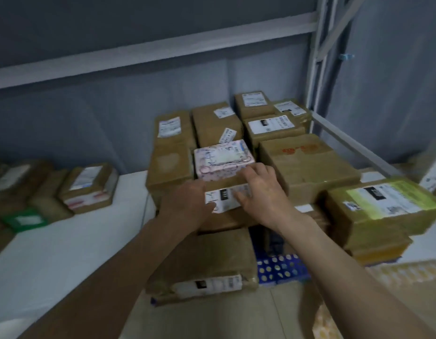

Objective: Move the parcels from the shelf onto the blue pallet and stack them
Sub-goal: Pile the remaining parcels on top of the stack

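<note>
- Brown cardboard parcels make up a stack right of frame centre; blue pallet (280, 267) shows only as a perforated patch at lower centre, between the boxes
- Count on the stack, tops visible: about eleven brown boxes plus one pink patterned box (223, 156), roughly twelve; lower layers hidden, so the true total cannot be told
- Largest plain box (307, 165) sits right of the pink one; a box with a green-tinted label (383, 201) lies at the right edge of the stack; a long flat parcel (204, 263) lies at the front, bottom centre
- Still on the white shelf (65, 245) at left of frame: three brown parcels that can be made out, the clearest being a labelled box (88, 187), plus one green flat packet (24, 220); more may lie beyond the left edge, blurred
- Left hand (187, 204) and right hand (261, 189) both rest on one labelled parcel (226, 195), just in front of the pink box, on top of the stack
- Grip: right fingers spread, lying flat over the top edge; left hand pressed to the parcel's left side, fingers not clearly seen
- Judgement: task well past halfway; current step is seating this parcel; at least four items remain on the shelf
</note>
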Available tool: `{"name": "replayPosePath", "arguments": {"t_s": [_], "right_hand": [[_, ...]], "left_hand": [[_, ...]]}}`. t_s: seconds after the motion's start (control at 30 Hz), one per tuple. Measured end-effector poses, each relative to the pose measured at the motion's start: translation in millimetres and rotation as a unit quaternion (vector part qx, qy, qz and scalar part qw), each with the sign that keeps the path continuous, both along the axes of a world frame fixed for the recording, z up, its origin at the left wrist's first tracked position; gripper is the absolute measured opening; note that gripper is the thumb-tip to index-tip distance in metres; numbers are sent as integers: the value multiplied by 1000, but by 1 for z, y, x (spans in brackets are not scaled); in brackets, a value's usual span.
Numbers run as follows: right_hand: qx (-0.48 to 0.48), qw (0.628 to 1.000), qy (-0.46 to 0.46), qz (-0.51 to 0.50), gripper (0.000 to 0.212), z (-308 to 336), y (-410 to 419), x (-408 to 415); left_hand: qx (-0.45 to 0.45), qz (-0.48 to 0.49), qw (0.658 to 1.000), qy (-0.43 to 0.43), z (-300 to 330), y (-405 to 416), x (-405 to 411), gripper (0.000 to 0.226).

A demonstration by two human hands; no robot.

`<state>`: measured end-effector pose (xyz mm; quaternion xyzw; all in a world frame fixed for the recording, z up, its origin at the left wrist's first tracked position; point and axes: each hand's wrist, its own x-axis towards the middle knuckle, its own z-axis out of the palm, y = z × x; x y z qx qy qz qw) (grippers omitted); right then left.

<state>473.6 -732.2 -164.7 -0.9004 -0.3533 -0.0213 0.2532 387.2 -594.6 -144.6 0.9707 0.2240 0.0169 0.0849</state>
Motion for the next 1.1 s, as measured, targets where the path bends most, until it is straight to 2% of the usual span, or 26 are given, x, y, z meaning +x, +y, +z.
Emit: {"name": "replayPosePath", "arguments": {"t_s": [0.23,0.47,0.8,0.93,1.0,1.1], "right_hand": [[-13,992,9,123,51,5,92,-46],[-42,970,20,237,55,5,177,-100],[-94,949,26,298,64,-4,312,-174],[-109,937,32,332,61,-6,376,-210],[-108,931,42,347,55,-8,408,-230],[-119,919,54,372,60,-15,458,-262]], "left_hand": [[-9,127,992,-11,0,79,-78,44],[-27,249,968,-36,-1,152,-168,50],[-50,314,947,-38,-13,275,-252,51],[-45,336,940,-42,-17,336,-290,49],[-40,349,935,-37,-18,367,-312,45],[-15,368,929,-22,-16,408,-347,32]]}}
